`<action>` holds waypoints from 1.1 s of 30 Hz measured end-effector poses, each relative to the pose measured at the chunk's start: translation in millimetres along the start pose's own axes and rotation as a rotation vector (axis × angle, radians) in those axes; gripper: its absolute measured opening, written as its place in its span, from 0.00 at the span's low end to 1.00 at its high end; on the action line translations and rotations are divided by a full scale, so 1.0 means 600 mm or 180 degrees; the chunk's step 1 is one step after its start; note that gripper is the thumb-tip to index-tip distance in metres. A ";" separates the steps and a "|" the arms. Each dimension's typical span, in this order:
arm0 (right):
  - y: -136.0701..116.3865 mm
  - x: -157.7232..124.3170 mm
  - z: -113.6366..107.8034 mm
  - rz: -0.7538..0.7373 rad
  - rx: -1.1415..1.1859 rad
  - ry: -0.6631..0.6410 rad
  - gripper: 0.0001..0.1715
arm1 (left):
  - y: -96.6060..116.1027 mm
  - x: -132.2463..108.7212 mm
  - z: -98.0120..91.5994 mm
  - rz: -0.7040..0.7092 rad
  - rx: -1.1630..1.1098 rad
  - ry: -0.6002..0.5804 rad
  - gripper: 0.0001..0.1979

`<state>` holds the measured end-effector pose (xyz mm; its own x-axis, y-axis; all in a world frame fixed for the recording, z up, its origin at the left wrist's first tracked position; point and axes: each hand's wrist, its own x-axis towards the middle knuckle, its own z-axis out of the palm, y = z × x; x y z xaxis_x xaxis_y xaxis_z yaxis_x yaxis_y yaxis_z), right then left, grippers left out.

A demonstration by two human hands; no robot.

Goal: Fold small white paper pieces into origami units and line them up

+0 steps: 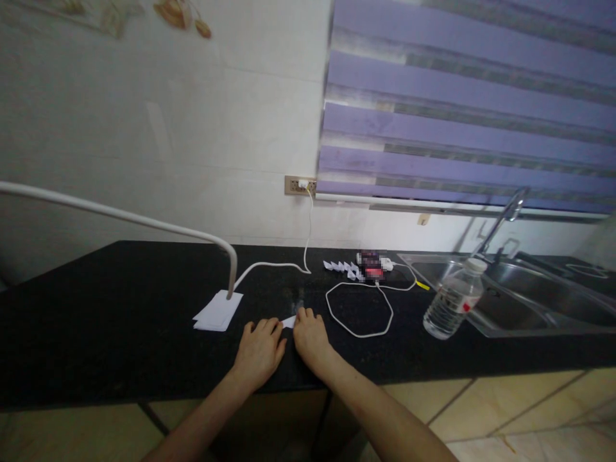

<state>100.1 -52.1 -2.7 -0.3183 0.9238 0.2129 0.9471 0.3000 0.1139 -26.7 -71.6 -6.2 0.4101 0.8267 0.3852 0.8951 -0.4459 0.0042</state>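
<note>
A small white paper piece (289, 322) lies on the dark bench (144, 346), near its front edge, between the two hands; the left hand (260, 351) meets it with its fingertips, and the right hand (310, 335) covers its other end; the hands are close together but not touching, fingers bent down at the paper, and whether they pinch it or only press it flat I cannot tell. The work looks like folding paper, and seems partway through; a row of small white folded pieces (341, 267) farther back suggests several are finished, while the piece in hand appears unfinished; a short stack of white sheets (217, 312), left of the left hand, looks flat and unworked, so more may be left; the exact count is too small to read.

Around this, a white bent tube (144, 220) comes in from the left and ends over the stack, so it could get in the way of lifting sheets; a blurred-out device (371, 263) sits just beside the folded pieces, crowding that spot; a white cable (359, 335) loops right of the right hand; farther right, a clear bottle (452, 300) stands before the sink (500, 330), well apart from the paper.
</note>
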 end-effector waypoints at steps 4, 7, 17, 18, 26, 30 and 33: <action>0.026 0.012 -0.008 0.0281 0.0387 -0.0111 0.19 | -0.004 -0.013 0.005 -0.0245 -0.0205 0.0117 0.15; 0.063 0.028 -0.016 0.0242 0.0765 -0.0454 0.16 | -0.011 -0.015 0.008 -0.0429 -0.0498 0.0235 0.14; 0.081 0.063 -0.003 0.0271 0.1319 -0.0638 0.19 | -0.029 0.054 0.009 -0.0937 -0.0705 -0.0176 0.10; 0.078 0.064 -0.002 0.0252 0.1357 -0.0645 0.17 | -0.027 0.057 0.010 -0.0903 -0.0645 -0.0285 0.09; 0.091 0.076 0.006 0.0052 0.1725 -0.0674 0.12 | -0.030 0.064 0.007 -0.0937 -0.0936 -0.0256 0.04; 0.085 0.065 0.004 0.0489 0.1798 0.0270 0.08 | -0.026 0.072 0.014 -0.1386 -0.1932 0.0332 0.09; 0.063 0.052 0.005 0.0485 0.1837 0.1169 0.07 | -0.017 0.087 0.028 -0.1677 -0.3569 0.0152 0.15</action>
<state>126.3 -11.2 5.4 -0.0771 0.8559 0.5113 0.8205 0.3459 -0.4551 -11.3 -18.0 -1.5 0.0179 0.9913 0.1304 0.2951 -0.1299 0.9466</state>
